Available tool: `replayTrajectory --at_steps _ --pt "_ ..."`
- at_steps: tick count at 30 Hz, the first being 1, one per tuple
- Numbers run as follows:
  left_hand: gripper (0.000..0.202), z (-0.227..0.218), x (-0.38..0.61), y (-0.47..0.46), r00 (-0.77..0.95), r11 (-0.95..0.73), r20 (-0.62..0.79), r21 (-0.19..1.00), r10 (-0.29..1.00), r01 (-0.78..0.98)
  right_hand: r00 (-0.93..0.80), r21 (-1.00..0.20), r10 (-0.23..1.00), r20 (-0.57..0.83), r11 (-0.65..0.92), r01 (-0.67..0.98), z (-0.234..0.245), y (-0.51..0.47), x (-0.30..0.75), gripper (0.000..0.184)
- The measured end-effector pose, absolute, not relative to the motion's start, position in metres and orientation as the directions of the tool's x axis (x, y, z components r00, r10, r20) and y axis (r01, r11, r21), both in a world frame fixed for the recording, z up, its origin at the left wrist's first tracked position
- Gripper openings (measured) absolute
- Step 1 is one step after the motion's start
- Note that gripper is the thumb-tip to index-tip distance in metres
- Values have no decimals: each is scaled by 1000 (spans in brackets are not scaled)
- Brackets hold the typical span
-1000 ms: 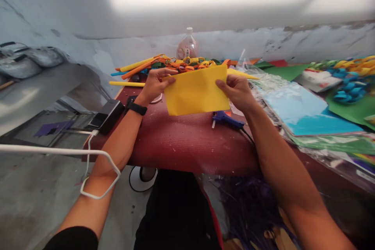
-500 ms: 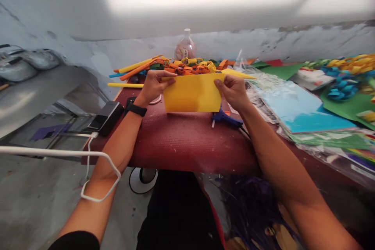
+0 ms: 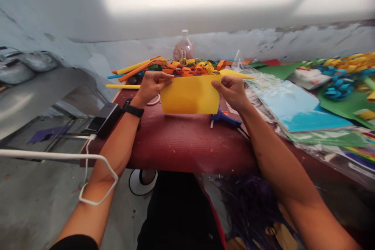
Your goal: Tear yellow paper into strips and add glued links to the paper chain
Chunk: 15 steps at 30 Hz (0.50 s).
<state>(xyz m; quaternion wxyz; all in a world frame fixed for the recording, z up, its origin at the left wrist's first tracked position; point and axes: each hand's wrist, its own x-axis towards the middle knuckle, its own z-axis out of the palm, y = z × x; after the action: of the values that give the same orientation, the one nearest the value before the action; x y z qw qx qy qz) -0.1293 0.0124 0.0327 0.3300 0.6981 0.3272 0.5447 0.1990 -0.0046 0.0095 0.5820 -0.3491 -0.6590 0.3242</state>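
Note:
A yellow sheet of paper (image 3: 190, 95) is held up by its upper corners, above the dark red table (image 3: 187, 148). My left hand (image 3: 154, 87) pinches its left corner between thumb and fingers. At the opposite corner, my right hand (image 3: 234, 89) grips the sheet the same way. A blue glue gun (image 3: 225, 119) lies on the table below my right hand, its cord running toward my right forearm. Behind the sheet is a heap of orange and yellow paper chains (image 3: 187, 66), partly hidden by it.
Rolled paper tubes (image 3: 131, 68) and a clear bottle (image 3: 183, 47) stand or lie at the back. On the right are blue sheets in plastic (image 3: 301, 105) and more paper chains (image 3: 342, 80). A black box-shaped device (image 3: 104, 117) sits at the left edge, near a white cable (image 3: 58, 155).
The sheet and both hands stay almost in place, both hands still pinching its corners. The whole view has shifted slightly.

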Motion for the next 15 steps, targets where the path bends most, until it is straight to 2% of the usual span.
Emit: replayTrajectory --at_steps 9,15 --pt "47 34 -130 12 184 -533 513 843 838 78 -104 -833 834 542 549 66 11 -5 201 51" --pt "44 35 -130 10 174 -539 521 839 835 75 -120 -842 843 524 534 75 11 -5 202 63"
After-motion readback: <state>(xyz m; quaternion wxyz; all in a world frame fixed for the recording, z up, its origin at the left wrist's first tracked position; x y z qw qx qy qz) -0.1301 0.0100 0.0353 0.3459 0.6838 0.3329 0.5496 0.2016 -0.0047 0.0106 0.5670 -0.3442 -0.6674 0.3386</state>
